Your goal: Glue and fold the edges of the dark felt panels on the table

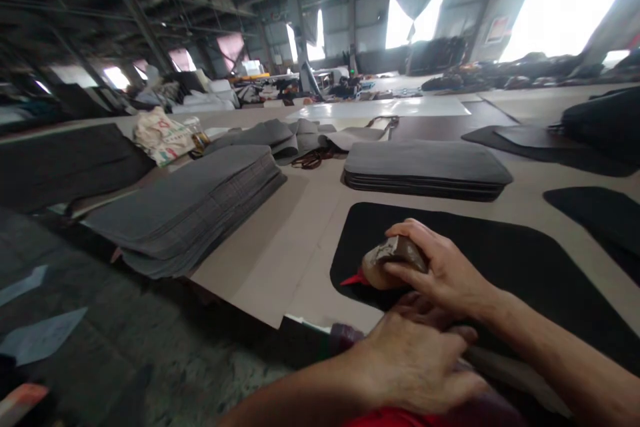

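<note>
A rounded black sheet (480, 247) lies flat on the table's near side. Over its left part, my right hand (445, 270) grips a worn brownish bottle (395, 260) tipped on its side, its red nozzle (354, 278) pointing left near the sheet's edge. Just below, my left hand (420, 360) is at the table's near edge, fingers bent; what they hold, if anything, is hidden. Behind the black sheet sits a stack of grey-topped pieces (425, 163). A taller stack of grey pieces (195, 203) stands to the left.
Loose grey pieces (270, 133), dark cords (313, 159) and a printed cloth bag (163, 137) lie farther back. More dark pieces (600, 213) are at the right. The tabletop (270, 247) ends at the front left, with grey floor (165, 347) below.
</note>
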Demonstrator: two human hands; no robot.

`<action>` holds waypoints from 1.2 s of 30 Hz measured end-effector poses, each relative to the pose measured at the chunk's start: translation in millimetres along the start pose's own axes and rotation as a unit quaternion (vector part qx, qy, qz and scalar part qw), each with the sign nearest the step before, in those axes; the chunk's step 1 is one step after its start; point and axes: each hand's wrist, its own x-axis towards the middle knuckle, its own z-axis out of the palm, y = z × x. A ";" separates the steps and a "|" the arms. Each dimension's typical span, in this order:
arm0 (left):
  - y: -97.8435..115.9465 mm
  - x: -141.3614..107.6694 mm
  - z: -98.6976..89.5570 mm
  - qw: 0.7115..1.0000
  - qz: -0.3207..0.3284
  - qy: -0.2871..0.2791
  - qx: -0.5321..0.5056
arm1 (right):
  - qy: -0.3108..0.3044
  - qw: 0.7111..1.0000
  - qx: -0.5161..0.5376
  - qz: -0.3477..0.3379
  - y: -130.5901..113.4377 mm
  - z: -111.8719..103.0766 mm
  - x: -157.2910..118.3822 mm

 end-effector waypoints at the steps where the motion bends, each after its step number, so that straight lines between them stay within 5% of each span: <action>1: 0.0 -0.4 0.2 1.000 -0.001 0.001 -0.003 | -0.006 1.000 -0.010 -0.011 -1.2 -0.6 1.8; 7: 1.2 -0.6 -1.6 1.000 0.006 0.006 0.016 | -0.004 0.996 -0.057 -0.064 -5.1 -1.9 14.7; 17: -2.1 0.8 -1.2 0.998 0.033 0.010 0.051 | 0.013 0.994 -0.083 -0.064 5.7 -1.2 29.7; 30: -0.6 -0.2 0.3 0.998 0.024 0.024 0.061 | -0.048 0.997 -0.035 -0.049 -6.6 -8.9 31.1; 36: -0.7 -1.3 1.6 0.998 0.025 0.018 0.061 | -0.018 0.995 -0.082 -0.057 2.6 -7.8 43.2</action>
